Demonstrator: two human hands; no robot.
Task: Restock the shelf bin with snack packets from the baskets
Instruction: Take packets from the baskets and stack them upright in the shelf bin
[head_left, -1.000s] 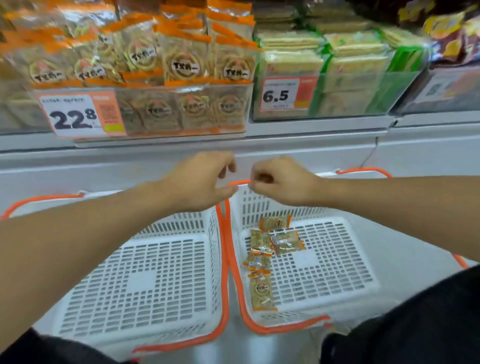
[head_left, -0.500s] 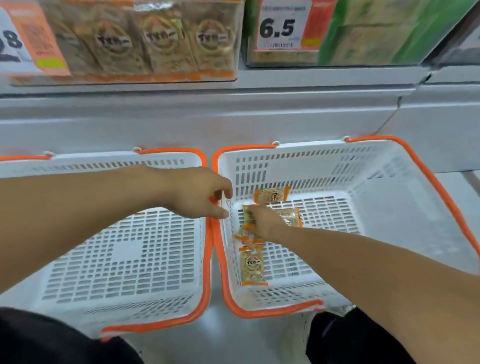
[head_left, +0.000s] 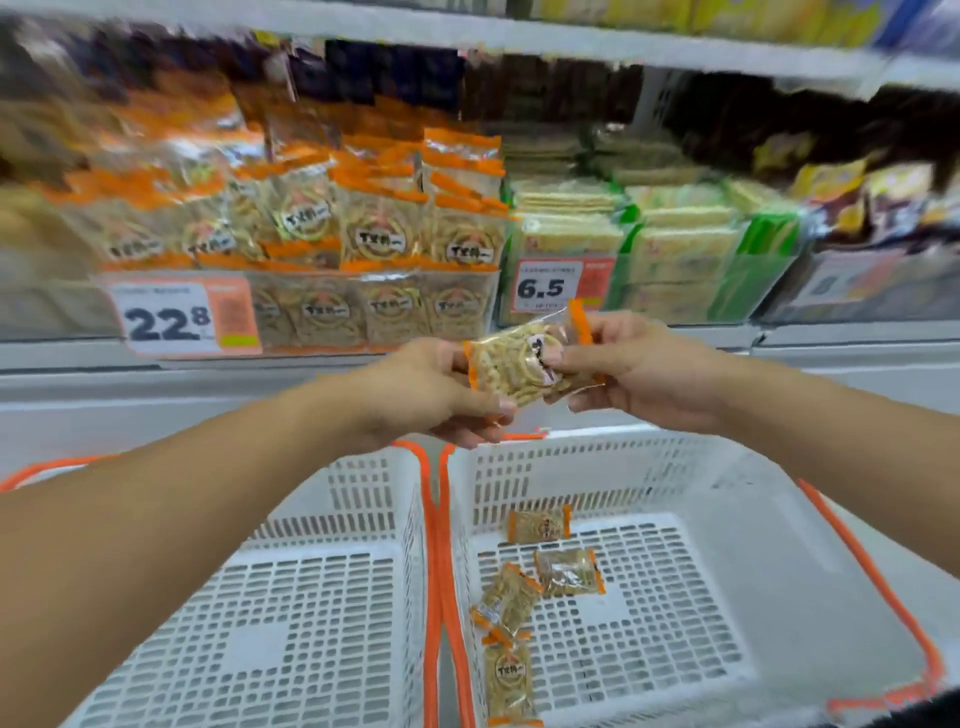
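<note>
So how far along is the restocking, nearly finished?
Nearly. The shelf bin behind the 22.8 price tag is already piled high with orange-edged packets, and the left basket shows none. Right now the left hand and right hand hold one snack packet between them, in front of the bin. About four packets still lie in the right basket.

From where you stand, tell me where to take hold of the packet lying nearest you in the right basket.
Probably best from straight above. The nearest packet lies flat on the floor of the right basket, long axis running away from you. Pinch across its narrow middle, fingers on the two long edges, or nip the orange seal at the near end. The neighbouring packet touches or overlaps its far end, so keep to the near half.
</note>
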